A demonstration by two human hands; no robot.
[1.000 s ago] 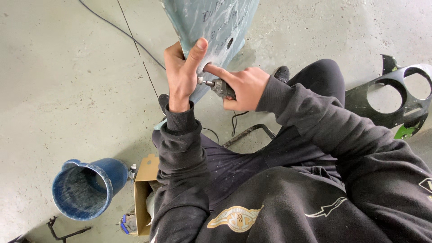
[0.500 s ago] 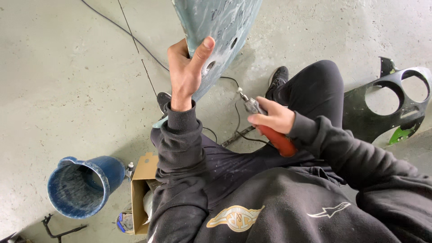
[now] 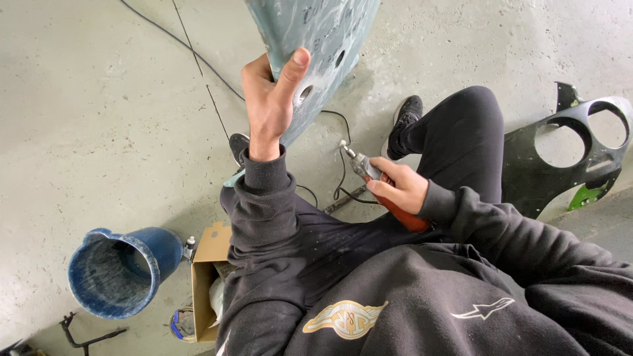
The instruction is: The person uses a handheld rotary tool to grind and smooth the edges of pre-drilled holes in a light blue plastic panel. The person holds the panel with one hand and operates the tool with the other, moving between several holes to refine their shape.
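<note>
My left hand [image 3: 269, 105] grips the lower edge of a pale blue-green panel [image 3: 316, 39] with round holes, holding it up off the floor, thumb pressed on its face. My right hand [image 3: 399, 184] is lowered over my lap, away from the panel, and holds a small rotary tool [image 3: 386, 194] with an orange-red body and a metal tip pointing up-left. The tool's black cord [image 3: 343, 178] trails on the concrete floor. My dark sleeves and trousers fill the lower frame.
A blue bucket [image 3: 119, 270] lies tilted at lower left beside an open cardboard box [image 3: 208, 277]. A black fairing piece [image 3: 567, 158] with two round openings lies on the floor at right. Thin cables [image 3: 184, 46] run across the concrete at upper left.
My right hand has pulled the rotary tool away from the panel and down toward my lap. My left hand stays on the panel's edge, shifted slightly upward.
</note>
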